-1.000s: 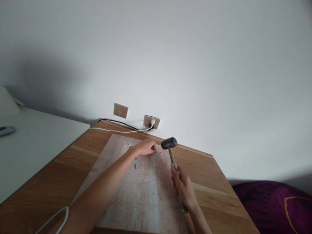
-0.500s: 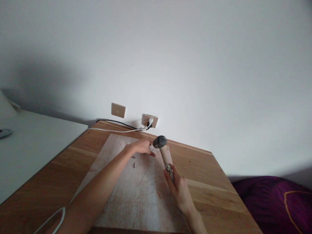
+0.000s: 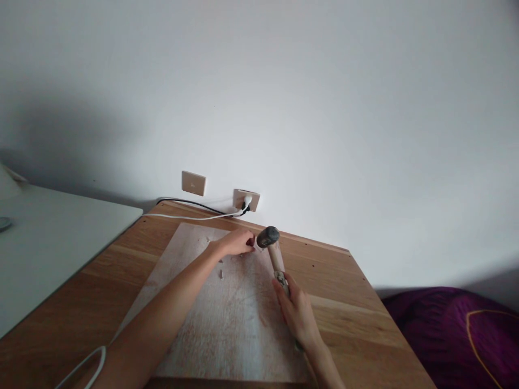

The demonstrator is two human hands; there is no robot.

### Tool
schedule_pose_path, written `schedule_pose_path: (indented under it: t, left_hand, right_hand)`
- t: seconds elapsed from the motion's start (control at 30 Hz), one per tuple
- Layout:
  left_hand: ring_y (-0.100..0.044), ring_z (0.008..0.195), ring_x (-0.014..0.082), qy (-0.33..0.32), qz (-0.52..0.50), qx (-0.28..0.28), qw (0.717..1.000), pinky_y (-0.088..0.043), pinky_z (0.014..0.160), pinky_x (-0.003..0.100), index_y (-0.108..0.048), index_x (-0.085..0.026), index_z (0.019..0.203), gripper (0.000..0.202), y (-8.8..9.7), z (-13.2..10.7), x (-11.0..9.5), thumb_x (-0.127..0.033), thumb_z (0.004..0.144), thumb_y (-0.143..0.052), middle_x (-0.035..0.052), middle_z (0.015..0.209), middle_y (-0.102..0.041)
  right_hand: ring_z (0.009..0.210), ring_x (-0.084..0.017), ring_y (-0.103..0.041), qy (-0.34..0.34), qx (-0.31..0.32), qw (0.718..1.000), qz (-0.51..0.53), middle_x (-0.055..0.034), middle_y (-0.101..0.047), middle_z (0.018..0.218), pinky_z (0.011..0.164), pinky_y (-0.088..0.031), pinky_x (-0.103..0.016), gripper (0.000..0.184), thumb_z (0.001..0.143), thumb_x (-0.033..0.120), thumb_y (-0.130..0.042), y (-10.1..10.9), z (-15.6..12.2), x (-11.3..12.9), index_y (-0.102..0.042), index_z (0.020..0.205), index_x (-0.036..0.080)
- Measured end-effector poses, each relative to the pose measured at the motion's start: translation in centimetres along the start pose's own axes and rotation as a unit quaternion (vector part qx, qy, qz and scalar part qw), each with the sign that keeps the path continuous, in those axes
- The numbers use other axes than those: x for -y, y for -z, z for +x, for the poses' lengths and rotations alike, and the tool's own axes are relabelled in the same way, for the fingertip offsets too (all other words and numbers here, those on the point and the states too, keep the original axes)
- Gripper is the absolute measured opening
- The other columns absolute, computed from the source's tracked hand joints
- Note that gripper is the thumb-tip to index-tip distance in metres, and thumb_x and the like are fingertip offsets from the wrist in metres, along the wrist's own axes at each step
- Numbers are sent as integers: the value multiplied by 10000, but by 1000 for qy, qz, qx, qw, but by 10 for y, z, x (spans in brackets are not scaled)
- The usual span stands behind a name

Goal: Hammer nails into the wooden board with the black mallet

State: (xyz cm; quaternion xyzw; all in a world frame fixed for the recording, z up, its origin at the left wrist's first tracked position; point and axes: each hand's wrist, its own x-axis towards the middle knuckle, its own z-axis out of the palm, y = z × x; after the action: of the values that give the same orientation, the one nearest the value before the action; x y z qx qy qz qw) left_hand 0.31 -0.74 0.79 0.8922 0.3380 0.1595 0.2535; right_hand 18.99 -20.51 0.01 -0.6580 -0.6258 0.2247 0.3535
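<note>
My right hand (image 3: pixel 297 315) is wrapped round the wooden handle of a hammer (image 3: pixel 272 249), whose dark head sits low over the far part of a pale worn board (image 3: pixel 227 319). My left hand (image 3: pixel 236 243) reaches across the board and pinches something small, likely a nail, right beside the hammer head. A small nail (image 3: pixel 221 274) stands in the board nearer to me, left of the hammer handle.
The board lies on a wooden table (image 3: pixel 348 302) against a white wall. Behind it are a wall switch (image 3: pixel 193 183) and a socket (image 3: pixel 246 199) with black and white cables (image 3: pixel 190 216). A white surface (image 3: pixel 52 243) adjoins at left, purple fabric (image 3: pixel 458 335) at right.
The hammer head has swung left and down, from a raised spot to beside my left fingers. My left hand has kept its place at the far part of the board.
</note>
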Motion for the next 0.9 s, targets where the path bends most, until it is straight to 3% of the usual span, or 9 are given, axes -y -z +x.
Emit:
schedule_pose_path:
  t: [0.27, 0.37, 0.5, 0.57, 0.67, 0.77, 0.9]
  left_hand:
    - [-634, 731, 164, 8, 10, 7, 1000, -364, 649, 250, -712, -135, 761, 88, 1, 0, -4, -123, 819, -647, 48, 758, -708]
    - [-646, 797, 176, 18, -9, 21, 1000, -396, 687, 246, -720, -140, 878, 76, 0, 0, 0, -171, 818, -685, 51, 847, -716]
    - [-629, 1008, 227, -13, -38, -8, 999, -448, 824, 266, -668, -170, 1162, 561, -4, 1, 9, -332, 666, -876, 73, 1135, -690]
    - [-609, 1085, 243, -34, -45, -21, 998, -445, 903, 282, -648, -159, 1212, 654, -4, 0, 12, -319, 630, -900, 91, 1205, -669]
    - [-625, 1003, 222, -37, -40, -9, 998, -444, 836, 267, -663, -151, 1185, 572, -3, 0, 10, -278, 666, -868, 75, 1122, -692]
    - [-618, 798, 182, -8, -19, 19, 1000, -393, 671, 253, -712, -145, 973, 252, 0, -1, 5, -277, 770, -782, 41, 895, -699]
    - [-627, 737, 169, 3, -5, 13, 1000, -363, 653, 254, -709, -136, 785, 61, 1, -2, 0, -176, 821, -680, 43, 768, -696]
  right_hand:
    - [668, -194, -638, 10, -10, 1000, 6, -56, -671, 747, 618, -457, -240, 505, 992, 590, -438, -1, 1, 0, -664, 1034, 141]
    - [688, -192, -650, 9, -6, 1000, 13, -59, -686, 781, 629, -465, -235, 498, 1003, 578, -438, 0, -1, 3, -658, 1088, 139]
    - [769, -213, -693, 24, 12, 1000, 2, -79, -718, 871, 696, -483, -244, 475, 1018, 553, -426, 1, -4, 4, -643, 1164, 157]
    - [813, -223, -712, 30, 42, 999, -7, -83, -730, 905, 716, -481, -247, 455, 1030, 525, -411, 1, -5, 3, -635, 1205, 169]
    - [821, -224, -716, 26, 50, 998, -13, -81, -732, 905, 716, -477, -247, 441, 1034, 503, -406, 1, -4, 2, -633, 1214, 170]
    - [802, -214, -702, 18, 17, 1000, 3, -82, -728, 895, 708, -486, -239, 453, 1024, 529, -424, 1, -2, 1, -645, 1168, 160]
    - [719, -201, -679, 17, -2, 1000, 1, -70, -713, 813, 677, -492, -236, 476, 1012, 556, -435, 1, 0, 0, -665, 1106, 151]
